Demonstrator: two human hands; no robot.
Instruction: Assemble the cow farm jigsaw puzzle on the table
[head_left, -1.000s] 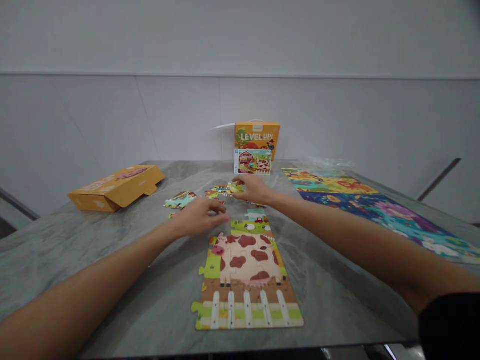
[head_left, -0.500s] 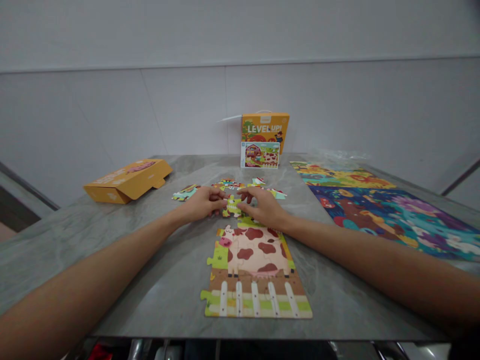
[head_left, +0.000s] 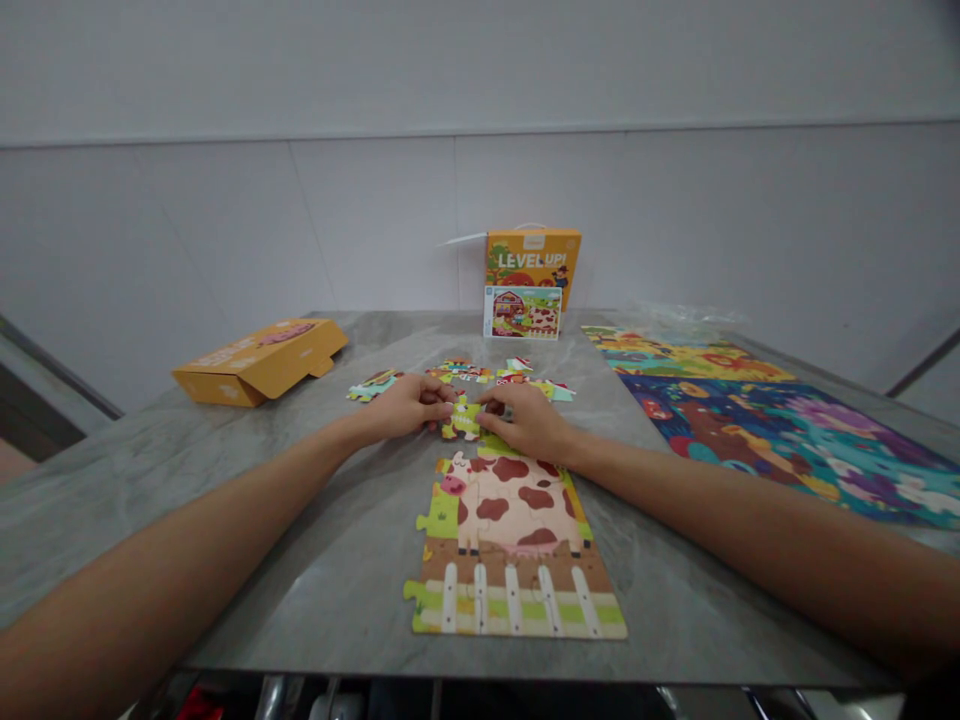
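Observation:
A green jigsaw puzzle piece is pinched between my two hands, just beyond the joined part of a cow puzzle. My left hand closes its thumb and forefinger on the piece's left edge. On the right edge, the bent fingers of my right hand close in the same way, and that hand covers the upper right of the joined puzzle. The cow and a white fence show on the joined part. Several loose pieces lie past my hands, partly hidden by them.
An orange box lies at the left. Against the wall stands an orange "LEVEL UP!" box with a farm picture card before it. Finished colourful puzzles cover the right side, with clear plastic wrap behind.
The puzzle piece has tilted flatter and sits slightly lower between my fingers. Both hands stay in nearly the same place, and the whole view has shifted slightly.

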